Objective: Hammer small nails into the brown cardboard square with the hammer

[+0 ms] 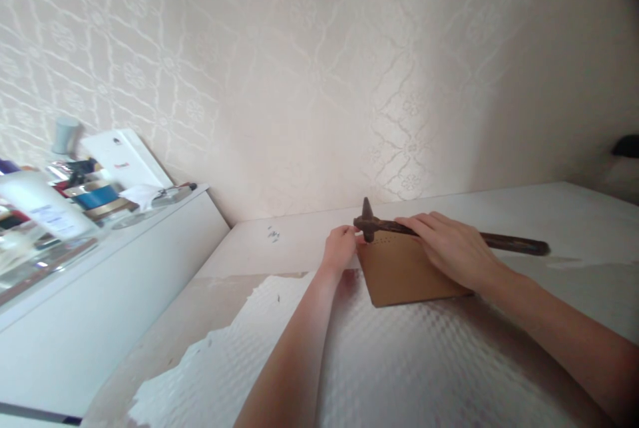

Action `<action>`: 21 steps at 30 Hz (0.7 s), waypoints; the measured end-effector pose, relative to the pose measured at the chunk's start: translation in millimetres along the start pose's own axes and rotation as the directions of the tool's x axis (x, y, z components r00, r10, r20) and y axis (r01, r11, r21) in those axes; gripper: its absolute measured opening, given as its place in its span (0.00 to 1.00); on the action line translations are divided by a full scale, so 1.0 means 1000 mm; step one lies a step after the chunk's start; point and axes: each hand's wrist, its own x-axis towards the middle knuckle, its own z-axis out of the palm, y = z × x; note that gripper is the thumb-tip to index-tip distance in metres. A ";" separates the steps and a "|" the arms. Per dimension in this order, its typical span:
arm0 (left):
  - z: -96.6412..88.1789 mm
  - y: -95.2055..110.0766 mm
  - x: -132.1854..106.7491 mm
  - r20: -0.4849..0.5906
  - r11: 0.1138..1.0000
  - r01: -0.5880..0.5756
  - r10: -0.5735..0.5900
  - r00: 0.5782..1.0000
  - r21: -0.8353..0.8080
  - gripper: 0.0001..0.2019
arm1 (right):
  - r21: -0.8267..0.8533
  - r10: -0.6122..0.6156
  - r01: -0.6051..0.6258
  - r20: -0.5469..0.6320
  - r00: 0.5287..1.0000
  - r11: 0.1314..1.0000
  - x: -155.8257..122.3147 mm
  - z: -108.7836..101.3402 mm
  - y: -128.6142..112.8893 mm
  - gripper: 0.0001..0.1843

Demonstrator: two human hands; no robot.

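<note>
- Right hand point(452, 251): wrapped around the handle of the hammer point(382, 224), over the brown board point(404, 271).
- Left hand point(342, 248): at the board's far-left corner, beside the hammer head; cannot tell whether it grips anything.
- Board: partly over the bumpy white sheet point(389, 361); small dark marks near its far edge.

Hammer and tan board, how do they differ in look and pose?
The hammer is long and narrow; the tan board is a broad, flat sheet. The hammer is darker than the tan board. The right hand grips the hammer, while the tan board lies beneath that hand. Both are brownish.
</note>
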 end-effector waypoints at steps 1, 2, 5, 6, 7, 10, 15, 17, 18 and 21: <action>0.000 0.000 0.000 -0.002 1.000 -0.001 0.001 1.000 0.003 0.16 | -0.001 0.003 -0.003 -0.009 1.000 1.000 0.000 0.000 0.000 0.22; 0.000 0.000 0.001 -0.002 1.000 -0.001 0.001 1.000 0.001 0.16 | -0.004 0.007 -0.007 -0.019 1.000 1.000 0.000 0.000 0.000 0.22; 0.000 -0.001 0.002 -0.004 1.000 -0.011 0.011 1.000 0.021 0.16 | -0.009 0.005 -0.005 -0.022 1.000 1.000 0.000 0.000 -0.001 0.21; 0.000 -0.002 0.003 -0.007 0.999 -0.019 0.019 1.000 0.038 0.16 | -0.009 0.000 0.000 -0.017 1.000 1.000 0.000 0.000 -0.001 0.21; 0.000 -0.003 0.003 -0.011 0.998 -0.027 0.028 1.000 0.057 0.16 | -0.008 -0.005 0.005 -0.011 1.000 1.000 0.000 0.000 -0.002 0.22; 0.000 -0.005 0.005 -0.017 0.996 -0.037 0.038 0.999 0.082 0.16 | -0.008 -0.008 0.008 -0.005 1.000 1.000 0.000 0.000 -0.002 0.22; 0.001 -0.005 0.005 -0.012 0.995 -0.036 0.037 0.999 0.090 0.16 | -0.008 0.003 -0.003 0.008 1.000 1.000 0.000 0.000 -0.001 0.22; 0.001 -0.004 0.005 -0.011 0.995 -0.036 0.037 0.999 0.090 0.16 | -0.005 0.002 -0.002 0.012 1.000 1.000 0.000 0.001 -0.001 0.22; 0.001 -0.004 0.004 -0.009 0.996 -0.036 0.036 0.999 0.080 0.16 | -0.004 0.004 -0.004 0.010 1.000 1.000 0.000 0.001 -0.001 0.22; 0.000 -0.004 0.004 -0.005 0.998 -0.028 0.028 1.000 0.058 0.16 | -0.005 0.020 -0.020 -0.004 1.000 1.000 -0.001 0.001 0.000 0.21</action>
